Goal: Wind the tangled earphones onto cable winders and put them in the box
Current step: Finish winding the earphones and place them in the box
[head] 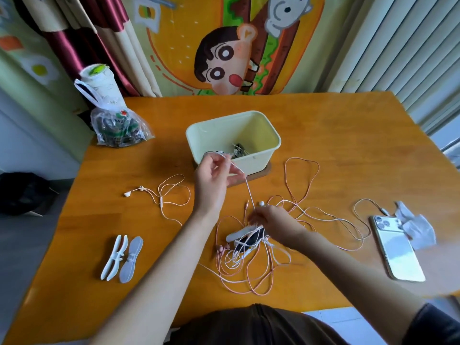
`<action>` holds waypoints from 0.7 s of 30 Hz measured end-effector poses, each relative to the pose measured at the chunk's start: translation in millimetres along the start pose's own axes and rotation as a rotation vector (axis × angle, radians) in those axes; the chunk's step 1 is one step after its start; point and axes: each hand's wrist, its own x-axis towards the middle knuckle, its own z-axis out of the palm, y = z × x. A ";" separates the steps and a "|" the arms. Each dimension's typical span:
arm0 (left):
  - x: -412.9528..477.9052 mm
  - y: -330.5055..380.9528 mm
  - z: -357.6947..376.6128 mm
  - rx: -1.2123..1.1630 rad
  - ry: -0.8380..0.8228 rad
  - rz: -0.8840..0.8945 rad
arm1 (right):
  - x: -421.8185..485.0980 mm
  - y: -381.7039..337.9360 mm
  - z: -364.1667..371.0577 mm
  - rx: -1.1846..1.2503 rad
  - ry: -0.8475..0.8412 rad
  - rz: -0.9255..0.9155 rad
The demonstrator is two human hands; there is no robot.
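Our left hand (215,176) is lifted up off the table (336,135). Its thumb and fingers are pinched together on a white cable (249,192). The cable runs tight from there down to our right hand (272,221). The right hand's fingers are bunched together on the low end of the same cable, though that hand is a bit blurry.

Right under the right hand lies the tangle of earphones (249,267), pink and white wires all looped over each other. A cable winder (245,236) with wire on it lies in the tangle, touching the right hand's fingers.

The box (199,135) is pale yellow and sits just behind the left hand. Some dark wound-up wires (239,148) lie inside it.

To the left of the left hand, one more pair of earphones (161,195) lies loose on the table. Closer to us on that side are two white winders (122,257), side by side and touching.

Far to the right of the right hand lies a phone (398,250), with a crumpled white thing (417,229) at its far edge. A plastic bag (119,128) sits well behind and left of the left hand.
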 end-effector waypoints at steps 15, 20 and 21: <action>-28.8 -38.6 5.6 0.717 -0.455 -0.178 | 4.9 -76.7 -128.8 0.311 0.607 -0.225; -23.0 -31.9 3.0 0.698 -0.349 -0.050 | 13.3 -75.2 -156.6 0.586 0.680 -0.204; -21.0 -27.9 3.5 0.661 -0.313 -0.015 | 17.3 -70.2 -154.3 0.587 0.652 -0.173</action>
